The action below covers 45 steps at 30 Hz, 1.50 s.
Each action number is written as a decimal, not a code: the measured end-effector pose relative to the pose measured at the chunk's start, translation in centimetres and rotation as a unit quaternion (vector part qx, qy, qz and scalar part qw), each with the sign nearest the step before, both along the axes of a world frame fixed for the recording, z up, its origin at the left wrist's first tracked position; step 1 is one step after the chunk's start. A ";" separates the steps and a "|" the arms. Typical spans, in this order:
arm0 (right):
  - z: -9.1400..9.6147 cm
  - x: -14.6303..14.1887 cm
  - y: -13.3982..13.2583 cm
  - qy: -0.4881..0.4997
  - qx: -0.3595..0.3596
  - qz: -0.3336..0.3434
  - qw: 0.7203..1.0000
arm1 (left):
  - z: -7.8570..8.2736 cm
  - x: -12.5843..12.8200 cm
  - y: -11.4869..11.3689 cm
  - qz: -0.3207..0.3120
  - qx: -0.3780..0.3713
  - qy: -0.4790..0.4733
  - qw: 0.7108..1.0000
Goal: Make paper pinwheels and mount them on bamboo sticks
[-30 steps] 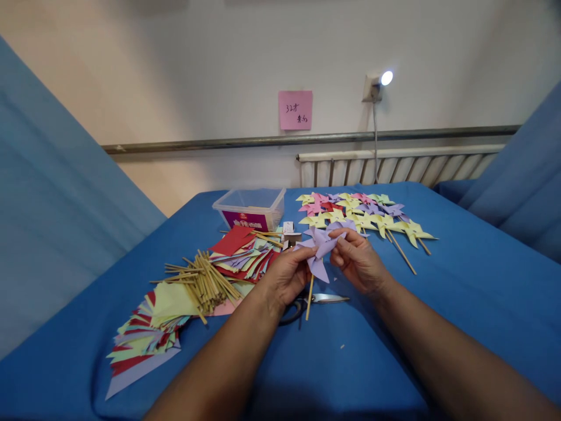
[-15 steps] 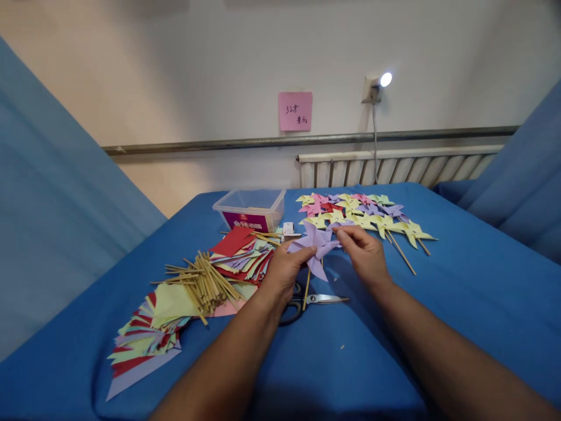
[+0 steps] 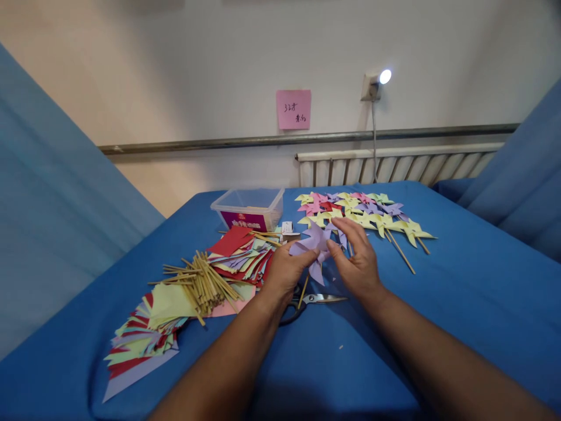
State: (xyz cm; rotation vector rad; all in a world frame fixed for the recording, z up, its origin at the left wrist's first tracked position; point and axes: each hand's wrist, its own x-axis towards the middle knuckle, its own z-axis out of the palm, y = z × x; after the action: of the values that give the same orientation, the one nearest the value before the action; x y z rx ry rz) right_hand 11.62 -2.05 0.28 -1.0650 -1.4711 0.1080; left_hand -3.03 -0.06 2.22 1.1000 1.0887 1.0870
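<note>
The left hand (image 3: 284, 270) is pinching a purple paper pinwheel (image 3: 313, 240) between thumb and fingers, in the middle of the scene, above the scissors (image 3: 325, 299) on the blue table. The right hand (image 3: 358, 264) is half open at the right side of the pinwheel; whether its thumb touches the paper, I cannot tell. Sticks (image 3: 209, 286) lie at left, other pinwheels (image 3: 384, 223) at far right.

Left of centre on the blue cloth-covered table (image 3: 495, 280), straight tan sticks (image 3: 205, 286) are lying atop multicoloured flat paper sheets (image 3: 170, 307) spreading towards the lower left. Behind, a clear rectangular plastic box (image 3: 275, 214) is standing. Black-handled metal scissors (image 3: 323, 299) are lying near centre, below the lilac paper pinwheel (image 3: 314, 237) in the left hand (image 3: 284, 268). Multicoloured star-shaped pinwheels (image 3: 384, 223) are lying right of centre, towards the back.
</note>
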 end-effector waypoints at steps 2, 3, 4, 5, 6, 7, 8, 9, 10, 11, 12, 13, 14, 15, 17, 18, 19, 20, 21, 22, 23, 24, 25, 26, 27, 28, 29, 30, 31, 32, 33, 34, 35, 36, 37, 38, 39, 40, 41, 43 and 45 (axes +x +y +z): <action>0.3 0.0 -0.2 -0.051 0.016 -0.006 0.999 | 0.1 -0.1 -0.1 0.001 0.021 0.038 0.999; 0.4 0.0 -0.3 -0.078 0.015 -0.001 0.997 | 0.1 -0.1 -0.1 -0.001 0.040 0.063 0.997; 0.4 0.0 -0.3 -0.102 0.011 0.005 0.995 | 0.2 -0.1 -0.1 -0.003 0.062 0.089 0.994; 0.4 -0.1 -0.3 -0.120 0.004 0.011 0.993 | 0.2 -0.2 -0.2 -0.004 0.086 0.114 0.990; 0.3 -0.1 -0.2 -0.132 -0.003 0.016 0.991 | 0.3 -0.2 -0.2 -0.004 0.106 0.135 0.985; 0.2 -0.2 -0.2 -0.138 -0.009 0.020 0.990 | 0.3 -0.2 -0.2 -0.004 0.120 0.149 0.981; 0.0 -0.2 -0.1 -0.139 -0.014 0.025 0.990 | 0.4 -0.2 -0.3 -0.004 0.126 0.155 0.980; -0.1 -0.2 0.0 -0.137 -0.017 0.031 0.990 | 0.3 -0.2 -0.3 -0.005 0.123 0.152 0.981; -0.1 -0.2 0.0 -0.133 -0.020 0.038 0.990 | 0.3 -0.2 -0.3 -0.006 0.112 0.142 0.983; -0.2 -0.1 0.1 -0.129 -0.023 0.046 0.990 | 0.2 -0.2 -0.3 -0.007 0.096 0.127 0.987; -0.2 -0.1 0.1 -0.123 -0.025 0.056 0.990 | 0.1 -0.1 -0.3 -0.007 0.077 0.106 0.991; -0.1 -0.1 0.1 -0.115 -0.027 0.065 0.991 | 0.0 -0.1 -0.3 -0.005 0.058 0.078 0.995; -0.1 -0.1 0.1 -0.102 -0.029 0.071 0.992 | -0.1 -0.1 -0.2 -0.004 0.039 0.048 0.998; -0.1 -0.1 0.0 -0.088 -0.029 0.074 0.993 | -0.2 -0.1 -0.2 -0.005 0.023 0.015 1.000; -0.1 -0.3 -0.2 -0.068 -0.027 0.070 0.995 | -0.2 0.0 0.0 -0.004 0.000 -0.057 0.998; -0.1 -0.5 -0.4 -0.069 -0.026 0.066 0.995 | -0.1 0.0 0.0 -0.002 -0.010 -0.090 0.996; -0.2 -0.8 -0.5 -0.079 -0.028 0.061 0.995 | 0.0 0.1 0.1 0.001 -0.019 -0.118 0.993; -0.3 -1.2 -0.7 -0.097 -0.032 0.057 0.993 | 0.1 0.1 0.1 0.005 -0.029 -0.143 0.989; -0.5 -1.6 -0.8 -0.116 -0.038 0.051 0.991 | 0.1 0.1 0.1 0.008 -0.041 -0.164 0.986; -0.7 -2.0 -0.9 -0.136 -0.047 0.041 0.989 | 0.2 0.2 0.1 0.008 -0.053 -0.179 0.982; -0.9 -2.4 -1.0 -0.154 -0.057 0.029 0.986 | 0.2 0.2 0.1 0.006 -0.064 -0.189 0.980; -1.0 -2.6 -1.0 -0.167 -0.063 0.015 0.984 | 0.2 0.2 0.0 0.005 -0.069 -0.196 0.978; -1.2 -2.8 -1.0 -0.176 -0.067 -0.001 0.982 | 0.2 0.3 0.0 0.006 -0.071 -0.199 0.977; -1.3 -2.9 -0.9 -0.181 -0.068 -0.016 0.981 | 0.2 0.3 0.0 0.008 -0.070 -0.200 0.977; -1.3 -2.9 -0.8 -0.183 -0.067 -0.030 0.980 | 0.2 0.3 0.0 0.012 -0.068 -0.201 0.977; -1.4 -2.9 -0.6 -0.184 -0.066 -0.040 0.980 | 0.1 0.2 -0.1 0.016 -0.067 -0.203 0.977; -1.4 -2.8 -0.5 -0.187 -0.065 -0.046 0.979 | 0.1 0.2 -0.1 0.020 -0.068 -0.206 0.976; -1.4 -2.7 -0.4 -0.191 -0.065 -0.048 0.978 | 0.0 0.3 -0.1 0.024 -0.070 -0.207 0.975; -1.3 -2.6 -0.4 -0.196 -0.066 -0.049 0.977 | 0.0 0.3 -0.1 0.025 -0.072 -0.209 0.975; -1.2 -2.6 -0.4 -0.202 -0.068 -0.051 0.976 | -0.1 0.3 -0.1 0.025 -0.072 -0.210 0.975; -1.1 -2.7 -0.5 -0.206 -0.068 -0.054 0.975 | -0.2 0.4 -0.2 0.025 -0.071 -0.210 0.975; -1.0 -2.8 -0.6 -0.211 -0.068 -0.058 0.973 | -0.2 0.4 -0.2 0.026 -0.069 -0.211 0.975; -0.9 -2.9 -0.7 -0.213 -0.067 -0.063 0.973 | -0.3 0.5 -0.3 0.025 -0.066 -0.212 0.975; -0.9 -3.0 -0.8 -0.214 -0.064 -0.066 0.972 | -0.3 0.6 -0.3 0.026 -0.064 -0.212 0.975; -0.8 -3.1 -0.9 -0.215 -0.062 -0.069 0.972 | -0.3 0.6 -0.3 0.027 -0.063 -0.213 0.975; -0.8 -3.2 -0.9 -0.216 -0.060 -0.069 0.972 | -0.3 0.7 -0.3 0.030 -0.064 -0.216 0.974; -0.8 -3.2 -0.9 -0.217 -0.061 -0.069 0.972 | -0.3 0.7 -0.4 0.032 -0.065 -0.219 0.973; -0.8 -3.3 -0.9 -0.218 -0.062 -0.068 0.972 | -0.3 0.7 -0.4 0.035 -0.068 -0.222 0.972; -0.9 -3.2 -0.8 -0.217 -0.064 -0.067 0.972 | -0.3 0.7 -0.4 0.039 -0.073 -0.224 0.971; -1.1 -3.2 -0.6 -0.215 -0.068 -0.063 0.972 | -0.3 0.7 -0.4 0.043 -0.086 -0.221 0.971; -1.3 -3.1 -0.5 -0.212 -0.070 -0.057 0.973 | -0.3 0.6 -0.5 0.044 -0.096 -0.211 0.972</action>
State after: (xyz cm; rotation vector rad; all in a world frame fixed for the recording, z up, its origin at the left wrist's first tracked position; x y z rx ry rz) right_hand 8.53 -2.52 -0.99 -1.3433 -1.7987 -0.1059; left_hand -2.38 -0.52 1.88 0.6328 0.8829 1.1923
